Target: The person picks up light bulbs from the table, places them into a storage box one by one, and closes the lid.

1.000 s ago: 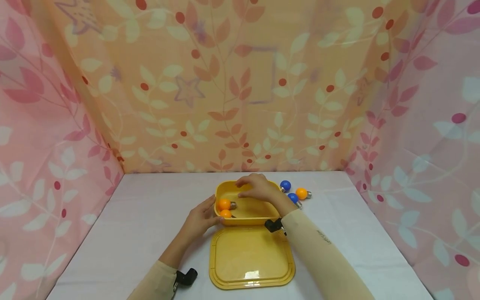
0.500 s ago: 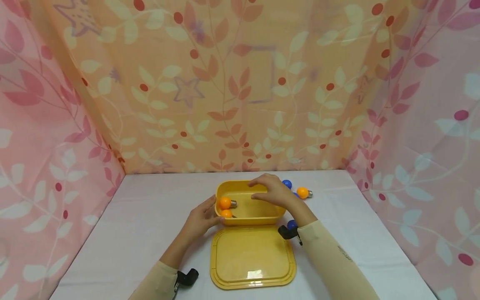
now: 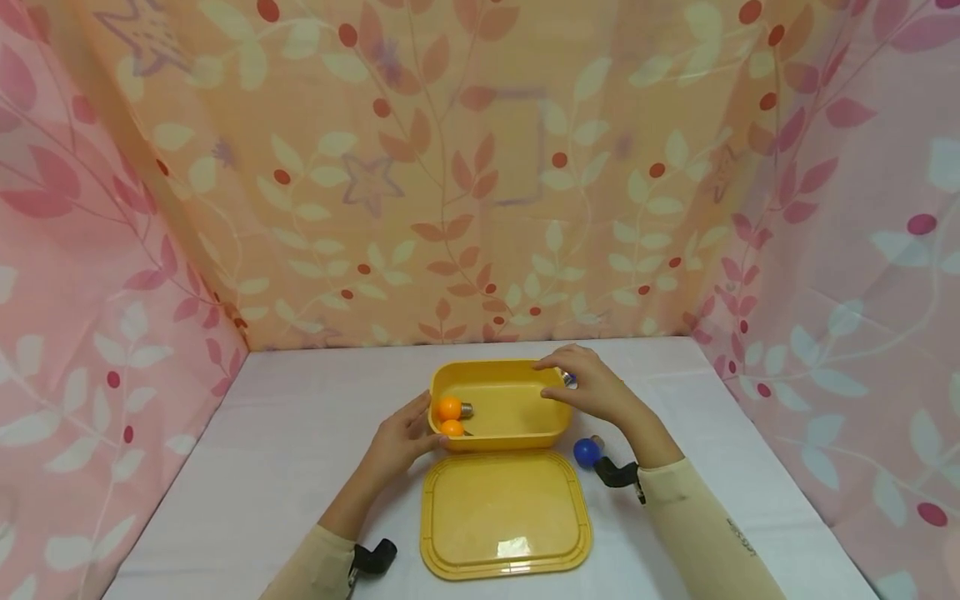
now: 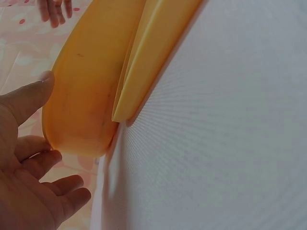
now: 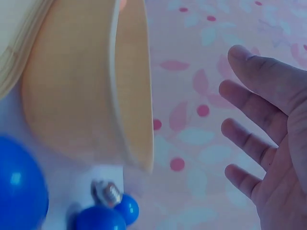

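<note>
My left hand (image 3: 401,437) grips the left end of a yellow plastic box (image 3: 517,442), thumb at its near wall. In the left wrist view, my thumb and fingertips touch the box wall (image 4: 86,91). Two orange light bulbs (image 3: 450,407) lie inside, at the left end. Over the right end, my right hand (image 3: 596,387) is spread and holds nothing; its separated fingers (image 5: 244,139) show in the right wrist view. On the cloth right of the box lies a blue light bulb (image 3: 587,453). Another blue bulb (image 3: 572,380) is mostly hidden by the right hand.
A yellow lid (image 3: 506,517) lies flat in front of the box. Two smaller-looking blue bulbs (image 5: 127,209) appear beyond the box in the right wrist view. White cloth (image 3: 300,433) covers the table; patterned curtains (image 3: 480,208) stand around it.
My right hand has moved rightward from over the box's middle to its right end. The near blue bulb, earlier behind the right arm, shows. The right-hand orange bulb is now hidden. The left hand stays.
</note>
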Demonstrator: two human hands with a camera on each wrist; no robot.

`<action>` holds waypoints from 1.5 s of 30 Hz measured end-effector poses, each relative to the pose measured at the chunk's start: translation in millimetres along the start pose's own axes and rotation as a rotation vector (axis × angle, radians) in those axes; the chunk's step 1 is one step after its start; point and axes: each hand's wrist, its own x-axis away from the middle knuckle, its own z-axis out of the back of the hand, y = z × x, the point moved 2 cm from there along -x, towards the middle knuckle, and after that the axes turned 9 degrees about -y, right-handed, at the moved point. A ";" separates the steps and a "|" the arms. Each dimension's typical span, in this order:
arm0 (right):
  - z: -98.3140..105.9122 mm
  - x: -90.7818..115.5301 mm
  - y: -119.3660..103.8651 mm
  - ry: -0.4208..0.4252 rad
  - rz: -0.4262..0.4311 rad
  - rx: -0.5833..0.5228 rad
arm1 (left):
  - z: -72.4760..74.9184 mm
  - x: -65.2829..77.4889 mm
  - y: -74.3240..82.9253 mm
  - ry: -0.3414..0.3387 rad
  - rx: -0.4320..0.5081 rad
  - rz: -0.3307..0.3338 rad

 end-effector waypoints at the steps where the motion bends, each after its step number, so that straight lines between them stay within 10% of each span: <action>1: 1.7 3.8 1.2 0.002 -0.001 -0.002 | 0.3 0.1 0.0 0.000 0.000 -0.001; 23: 22.0 70.1 37.9 0.040 -0.165 0.017 | -0.8 0.5 2.0 0.015 -0.003 -0.006; 45: -11.6 115.1 66.4 -0.029 -0.280 -0.114 | 0.0 0.5 1.7 -0.013 -0.008 -0.008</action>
